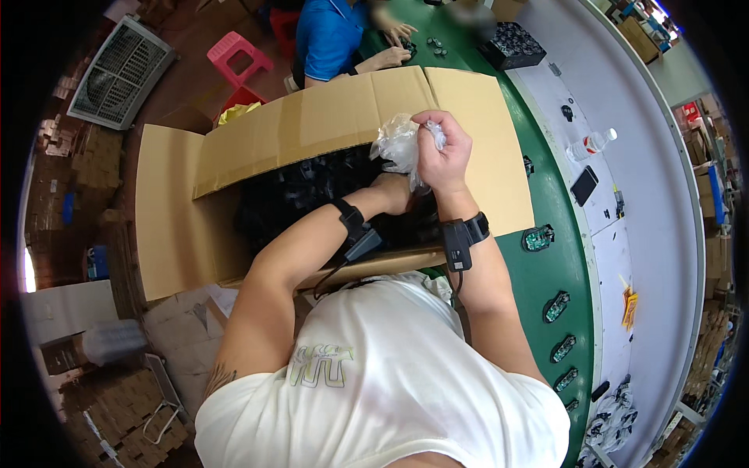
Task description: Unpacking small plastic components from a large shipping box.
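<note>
My right hand (446, 152) is closed in a fist around the gathered top of a clear plastic bag (399, 145), above the right part of a large open cardboard box (312, 117). Reaching down inside the box is my left hand (395, 192), just below the bag; its fingers are out of sight. Many black parts (300, 191), too dark to tell apart, fill the box. Each of my wrists wears a black strap with a small device.
Along the right runs a green bench (573, 261) with several black mouse-shaped shells with green circuit boards (538, 238). A bottle (591, 144) and a phone (583, 186) lie beyond it. A co-worker in a blue shirt (331, 39) handles small parts at the far side. A pink stool (234, 54) stands far left.
</note>
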Demonstrator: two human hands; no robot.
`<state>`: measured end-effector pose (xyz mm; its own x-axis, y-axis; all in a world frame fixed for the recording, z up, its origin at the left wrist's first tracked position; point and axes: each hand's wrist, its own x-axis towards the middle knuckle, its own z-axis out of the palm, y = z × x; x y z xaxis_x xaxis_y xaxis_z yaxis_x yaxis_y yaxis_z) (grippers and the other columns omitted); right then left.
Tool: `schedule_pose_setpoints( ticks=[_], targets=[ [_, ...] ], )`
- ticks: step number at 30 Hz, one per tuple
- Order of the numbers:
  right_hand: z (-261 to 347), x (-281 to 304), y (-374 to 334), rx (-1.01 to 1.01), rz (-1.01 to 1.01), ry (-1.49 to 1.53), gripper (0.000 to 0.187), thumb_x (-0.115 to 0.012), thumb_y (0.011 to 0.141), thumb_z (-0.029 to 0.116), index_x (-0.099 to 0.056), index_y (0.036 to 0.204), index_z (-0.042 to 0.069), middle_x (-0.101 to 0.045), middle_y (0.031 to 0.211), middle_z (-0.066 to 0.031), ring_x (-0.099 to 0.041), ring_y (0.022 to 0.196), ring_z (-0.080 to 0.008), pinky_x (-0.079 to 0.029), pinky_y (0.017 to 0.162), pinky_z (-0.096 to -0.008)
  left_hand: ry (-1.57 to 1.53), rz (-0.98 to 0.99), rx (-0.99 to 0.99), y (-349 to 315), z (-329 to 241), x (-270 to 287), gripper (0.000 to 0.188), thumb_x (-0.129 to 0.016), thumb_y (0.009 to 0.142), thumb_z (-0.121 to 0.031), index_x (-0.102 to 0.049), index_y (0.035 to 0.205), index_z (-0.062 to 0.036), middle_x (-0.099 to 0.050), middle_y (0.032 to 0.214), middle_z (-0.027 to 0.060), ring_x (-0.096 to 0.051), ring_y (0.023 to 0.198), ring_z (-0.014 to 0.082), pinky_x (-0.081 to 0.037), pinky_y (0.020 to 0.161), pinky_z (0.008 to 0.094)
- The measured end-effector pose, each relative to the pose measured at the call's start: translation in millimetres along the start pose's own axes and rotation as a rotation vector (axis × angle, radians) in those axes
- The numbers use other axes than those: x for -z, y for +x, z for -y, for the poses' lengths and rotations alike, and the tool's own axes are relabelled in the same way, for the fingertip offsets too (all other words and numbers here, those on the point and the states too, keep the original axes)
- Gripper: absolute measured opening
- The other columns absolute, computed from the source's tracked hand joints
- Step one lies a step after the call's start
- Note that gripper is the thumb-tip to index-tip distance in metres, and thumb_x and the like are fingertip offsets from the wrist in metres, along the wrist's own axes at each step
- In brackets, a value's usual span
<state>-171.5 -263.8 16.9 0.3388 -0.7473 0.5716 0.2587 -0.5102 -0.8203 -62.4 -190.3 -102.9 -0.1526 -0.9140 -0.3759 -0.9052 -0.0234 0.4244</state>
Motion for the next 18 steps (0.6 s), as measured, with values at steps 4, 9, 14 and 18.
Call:
schedule_pose_setpoints(
  ticks=[4,9,14,18],
  targets=[
    [4.1,-4.8,-1.9,0.007,0.264,0.102,0.01,-0.062,0.092,0.002,-0.069,0.099,-0.001,-0.069,0.085,-0.0032,-0.062,0.078,-0.0104,-0.05,0.071,-0.025,-0.377,-0.533,-0.162,-56.8,35.6,15.2,0.024,-0.061,0.093,-0.021,-0.069,0.099,0.0004,-0.074,0.1,0.0166,-0.07,0.092,0.0341,-0.054,0.083,0.0441],
    [18.9,-7.6,-3.5,-0.046,0.766,-0.091,0.042,-0.086,0.078,0.027,-0.071,0.107,0.002,-0.073,0.096,-0.014,-0.071,0.089,-0.0275,-0.055,0.084,-0.0352,-1.292,-0.588,0.105,-150.0,29.4,45.7,0.021,-0.061,0.098,-0.021,-0.069,0.094,-0.0022,-0.069,0.081,0.0044,-0.064,0.071,0.0125,-0.051,0.062,0.0291],
    [36.9,-33.6,-22.2,0.053,0.899,-0.135,0.053,-0.087,0.076,0.029,-0.068,0.12,0.006,-0.062,0.106,-0.013,-0.065,0.095,-0.0306,-0.055,0.082,-0.0377,-1.655,-0.795,0.21,-197.9,-11.9,56.5,0.022,-0.063,0.101,-0.026,-0.066,0.09,-0.0072,-0.063,0.074,-0.0003,-0.058,0.06,0.0092,-0.048,0.054,0.0249],
    [32.2,-44.3,-28.7,0.185,0.843,-0.048,0.025,-0.076,0.087,0.012,-0.071,0.11,0.005,-0.062,0.099,-0.014,-0.066,0.088,-0.0275,-0.054,0.076,-0.0354,-1.506,-0.807,0.198,-202.4,-2.3,38.9,0.017,-0.063,0.101,-0.024,-0.065,0.094,-0.0079,-0.062,0.077,-0.0021,-0.054,0.06,0.0053,-0.043,0.049,0.0201]
  ],
)
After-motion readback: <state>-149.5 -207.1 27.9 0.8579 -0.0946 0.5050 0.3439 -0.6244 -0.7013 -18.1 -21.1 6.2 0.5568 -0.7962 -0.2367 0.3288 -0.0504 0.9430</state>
